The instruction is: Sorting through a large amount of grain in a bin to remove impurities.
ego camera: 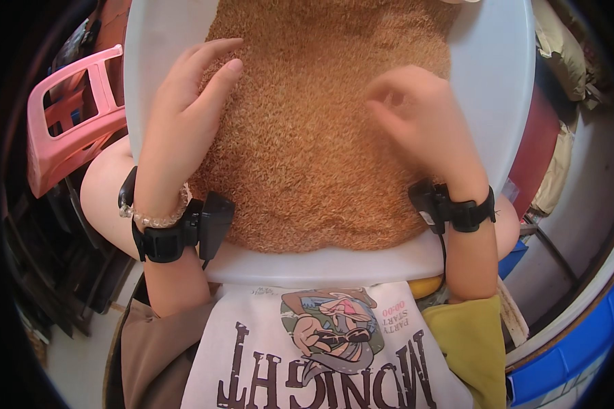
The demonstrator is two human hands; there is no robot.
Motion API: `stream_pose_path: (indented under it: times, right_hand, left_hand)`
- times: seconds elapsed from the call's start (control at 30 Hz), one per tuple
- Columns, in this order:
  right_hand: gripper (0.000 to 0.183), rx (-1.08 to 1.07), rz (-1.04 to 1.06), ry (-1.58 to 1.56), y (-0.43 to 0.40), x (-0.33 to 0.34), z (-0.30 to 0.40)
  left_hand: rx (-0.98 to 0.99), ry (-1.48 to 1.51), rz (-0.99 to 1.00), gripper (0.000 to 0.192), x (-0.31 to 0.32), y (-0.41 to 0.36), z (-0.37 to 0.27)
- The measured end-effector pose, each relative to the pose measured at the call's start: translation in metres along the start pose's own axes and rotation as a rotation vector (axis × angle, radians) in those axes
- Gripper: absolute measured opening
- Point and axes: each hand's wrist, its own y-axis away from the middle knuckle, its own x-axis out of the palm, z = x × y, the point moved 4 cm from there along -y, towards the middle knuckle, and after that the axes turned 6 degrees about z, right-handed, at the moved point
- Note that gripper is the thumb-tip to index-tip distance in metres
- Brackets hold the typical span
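Note:
A broad layer of reddish-brown grain (307, 168), rice by its look, covers the middle of a white rounded tray or tabletop (491, 97) in front of me. At the grain's left edge is my left hand (189, 102), thumb and fingers apart with nothing visible in them. My right hand (419, 107) is over the right side of the grain, blurred by motion. Its fingers curl towards the thumb, and whether anything lies between them cannot be made out. Each wrist wears a black strap with a box-shaped device; a clear bead bracelet (158, 220) circles the left one.
A pink plastic chair (77, 122) stands close on the left. To the right are a stuffed sack (563, 56), a dark red surface (534, 138) and a blue object (573, 353). Part of a pale rim (463, 1) shows at the top edge.

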Motion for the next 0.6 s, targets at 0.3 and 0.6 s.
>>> stream_pose_path:
  times: [0.3,0.6]
  right_hand:
    - [0.010,0.155,-0.462,-0.023,-0.013,-0.080,-0.025]
    - [0.011,0.205,-0.749,0.254,-0.049,-0.137,-0.071]
  left_hand:
    - [0.013,-0.093,0.003,0.030,0.002,0.004,-0.008]
    - [-0.053,-0.097,0.034,0.031,0.001,0.002,-0.013]
